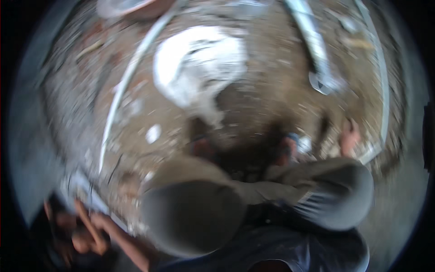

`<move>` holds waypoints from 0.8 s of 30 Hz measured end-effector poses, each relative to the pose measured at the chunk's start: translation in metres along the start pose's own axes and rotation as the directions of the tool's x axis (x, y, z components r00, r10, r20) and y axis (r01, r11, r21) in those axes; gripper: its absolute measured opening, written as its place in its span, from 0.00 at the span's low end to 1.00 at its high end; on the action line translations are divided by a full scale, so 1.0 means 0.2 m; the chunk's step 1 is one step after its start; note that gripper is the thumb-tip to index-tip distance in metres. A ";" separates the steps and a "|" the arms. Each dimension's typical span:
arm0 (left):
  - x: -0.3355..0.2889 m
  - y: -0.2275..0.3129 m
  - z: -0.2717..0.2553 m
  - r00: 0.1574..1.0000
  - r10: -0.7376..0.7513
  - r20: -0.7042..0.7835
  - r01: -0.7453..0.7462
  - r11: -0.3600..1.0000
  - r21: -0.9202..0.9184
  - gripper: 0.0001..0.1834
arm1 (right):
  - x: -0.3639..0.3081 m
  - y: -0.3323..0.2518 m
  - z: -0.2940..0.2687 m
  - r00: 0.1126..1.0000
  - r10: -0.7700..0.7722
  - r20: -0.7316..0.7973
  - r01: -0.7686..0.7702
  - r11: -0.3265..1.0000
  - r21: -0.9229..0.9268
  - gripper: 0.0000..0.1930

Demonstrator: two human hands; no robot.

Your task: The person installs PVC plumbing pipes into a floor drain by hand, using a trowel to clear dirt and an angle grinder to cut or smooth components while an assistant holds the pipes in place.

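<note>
The view is smeared by motion. At the lower left, my left hand [100,222] reaches in beside a brown stick-like handle [88,222] among dark, blurred things. Whether its fingers are closed on that handle cannot be made out. My right hand [350,138] hangs low past my right knee, over or against the dirt, with its fingers pointing away from me. Nothing shows clearly in it, and its fingers are blurred. Between my bent knees [192,217] and beyond my feet [286,147] lies a bright white patch [199,68] on the brown ground.
A long pale strip [122,90] curves along the left, another [384,90] along the right. A pale, channel-like bar [312,38] comes in from the far side. A reddish basin [136,7] stands at the far left. Small white pieces [153,133] lie on the dirt.
</note>
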State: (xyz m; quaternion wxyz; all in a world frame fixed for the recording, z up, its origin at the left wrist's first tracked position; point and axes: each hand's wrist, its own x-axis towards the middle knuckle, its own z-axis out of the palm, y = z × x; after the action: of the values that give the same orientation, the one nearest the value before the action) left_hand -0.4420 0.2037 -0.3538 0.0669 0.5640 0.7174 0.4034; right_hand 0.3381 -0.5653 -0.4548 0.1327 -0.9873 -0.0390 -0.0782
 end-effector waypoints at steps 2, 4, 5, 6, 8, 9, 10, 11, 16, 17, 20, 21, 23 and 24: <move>-0.07 0.13 0.17 0.997 0.076 -0.031 -0.074 0.994 0.079 0.13 | 0.02 0.08 -0.18 0.916 0.360 0.178 -0.284 0.893 -0.349 0.24; -0.07 0.32 0.18 0.987 0.043 -0.155 -0.037 0.998 0.042 0.14 | 0.00 0.26 -0.14 0.994 0.061 0.090 -0.051 0.993 -0.111 0.23; -0.10 0.31 0.17 0.976 -0.043 -0.212 0.039 0.999 -0.026 0.14 | 0.05 0.45 -0.05 0.998 -0.057 0.029 0.060 0.987 -0.150 0.20; -0.11 0.31 0.13 0.956 -0.125 -0.265 0.106 0.991 -0.086 0.15 | 0.11 0.52 0.00 0.996 -0.074 0.040 0.078 0.990 -0.121 0.20; -0.14 0.30 0.02 0.906 -0.245 -0.345 0.202 0.967 -0.158 0.16 | 0.20 0.58 0.11 0.989 -0.024 0.149 0.032 0.998 -0.047 0.20; -0.16 0.28 -0.03 0.883 -0.282 -0.376 0.230 0.957 -0.177 0.16 | 0.26 0.63 0.14 0.978 0.002 0.208 0.004 1.000 -0.026 0.20; -0.18 0.24 -0.08 0.870 -0.286 -0.401 0.235 0.957 -0.172 0.16 | 0.33 0.72 0.20 0.955 0.034 0.293 -0.036 0.999 0.001 0.20; -0.23 0.18 -0.09 0.845 -0.278 -0.457 0.167 0.949 -0.269 0.09 | 0.46 0.83 0.25 0.924 0.041 0.379 -0.052 0.999 0.017 0.21; -0.05 0.07 0.16 0.872 0.405 -0.276 -0.244 0.847 0.472 0.08 | 0.21 0.55 0.07 0.808 -0.583 0.080 0.588 0.805 -0.076 0.20; -0.08 -0.05 0.19 0.903 0.408 -0.130 -0.282 0.795 0.538 0.09 | 0.15 0.31 -0.03 0.849 -0.527 0.030 0.523 0.832 -0.185 0.20; 0.09 -0.35 -0.24 0.901 0.434 -0.021 -0.338 0.730 0.594 0.12 | 0.34 -0.46 0.09 0.997 -0.006 0.078 0.002 0.998 0.058 0.22; 0.34 -0.28 -0.44 0.856 0.509 -0.092 -0.378 0.736 0.562 0.13 | 0.43 -0.57 0.20 0.986 0.078 0.150 -0.073 0.997 -0.040 0.22; 0.06 -0.24 0.15 0.973 0.229 -0.014 -0.222 0.956 0.191 0.15 | 0.66 -0.67 0.13 0.992 -0.090 0.092 0.092 0.995 -0.023 0.28; -0.11 -0.09 0.42 0.994 0.076 0.082 -0.076 0.997 -0.005 0.17 | 0.72 -0.68 0.10 0.979 -0.152 0.136 0.155 0.988 -0.011 0.32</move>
State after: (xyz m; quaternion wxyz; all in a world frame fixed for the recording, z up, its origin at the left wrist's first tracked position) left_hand -0.4008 0.2260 -0.4298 0.0814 0.6068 0.6917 0.3830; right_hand 0.4704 -0.4209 -0.4152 0.1127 -0.9857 -0.1232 -0.0216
